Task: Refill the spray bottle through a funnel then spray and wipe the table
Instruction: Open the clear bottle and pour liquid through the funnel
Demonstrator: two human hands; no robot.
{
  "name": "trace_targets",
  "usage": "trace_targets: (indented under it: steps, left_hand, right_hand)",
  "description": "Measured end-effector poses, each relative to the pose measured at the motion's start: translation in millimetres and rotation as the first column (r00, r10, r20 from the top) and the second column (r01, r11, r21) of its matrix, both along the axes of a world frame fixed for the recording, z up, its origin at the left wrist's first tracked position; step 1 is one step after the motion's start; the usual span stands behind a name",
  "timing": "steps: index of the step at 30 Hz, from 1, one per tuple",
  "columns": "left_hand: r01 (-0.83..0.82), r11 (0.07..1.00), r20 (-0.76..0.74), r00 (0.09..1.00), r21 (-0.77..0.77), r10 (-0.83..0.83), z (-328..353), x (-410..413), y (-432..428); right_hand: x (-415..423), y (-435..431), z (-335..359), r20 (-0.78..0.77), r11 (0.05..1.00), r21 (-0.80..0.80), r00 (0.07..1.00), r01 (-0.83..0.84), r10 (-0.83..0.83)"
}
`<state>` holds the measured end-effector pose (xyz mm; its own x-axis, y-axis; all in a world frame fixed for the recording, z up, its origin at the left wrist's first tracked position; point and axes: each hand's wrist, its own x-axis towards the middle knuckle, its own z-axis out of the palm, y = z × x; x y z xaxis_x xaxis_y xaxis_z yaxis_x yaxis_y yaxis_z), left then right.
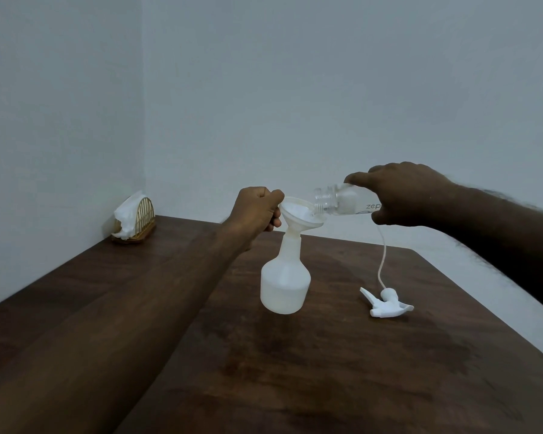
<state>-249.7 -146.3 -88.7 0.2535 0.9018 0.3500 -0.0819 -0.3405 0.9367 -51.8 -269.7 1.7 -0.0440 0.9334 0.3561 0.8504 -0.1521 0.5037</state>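
Pouring: left hand [257, 211] pinching funnel [298, 214] rim, right hand [405, 195] gripping tilted clear bottle [342, 200]. Risk: leaning funnel tipping or overflowing, liquid running down spray bottle [284, 280] onto table [326, 371].

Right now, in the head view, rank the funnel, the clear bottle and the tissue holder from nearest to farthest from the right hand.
1. Clear bottle: gripped in the right hand.
2. Funnel: just left, at the bottle's mouth.
3. Tissue holder: far left, in the corner.

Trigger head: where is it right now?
Head view, right of centre: the trigger head lies on the table, right of the spray bottle, below the right hand.
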Motion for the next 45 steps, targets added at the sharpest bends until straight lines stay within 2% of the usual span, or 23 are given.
trace_targets:
  steps: [5, 12, 20, 26, 34, 45]
  left_hand:
    - [0.007, 1.0, 0.006, 1.0, 0.0, -0.007, 0, -1, 0]
    - [0.004, 1.0, 0.011, 1.0, -0.01, -0.004, 0, 0, -2]
    - [0.008, 1.0, 0.021, 1.0, -0.018, -0.007, -1, 2, -1]
    - [-0.011, 1.0, 0.024, 1.0, -0.007, 0.011, -3, 2, 0]
    - [-0.016, 1.0, 0.026, 1.0, -0.01, 0.017, -4, 1, 1]
    - [-0.019, 1.0, 0.036, 0.999, -0.011, 0.019, -5, 2, 1]
  right_hand:
    - [-2, 3, 1, 0.009, 1.0, 0.002, 1.0, -0.018, 0.018]
    - [1, 10, 5, 0.206, 0.993, 0.039, 0.973, -0.113, 0.102]
    - [5, 17, 4, 0.312, 0.975, 0.078, 0.934, -0.21, 0.177]
    - [12, 25, -2, 0.362, 0.948, 0.1, 0.898, -0.303, 0.25]
    - [9, 22, -9, 0.333, 0.943, 0.128, 0.909, -0.307, 0.251]
    - [9, 25, -11, 0.414, 0.907, 0.148, 0.857, -0.395, 0.306]
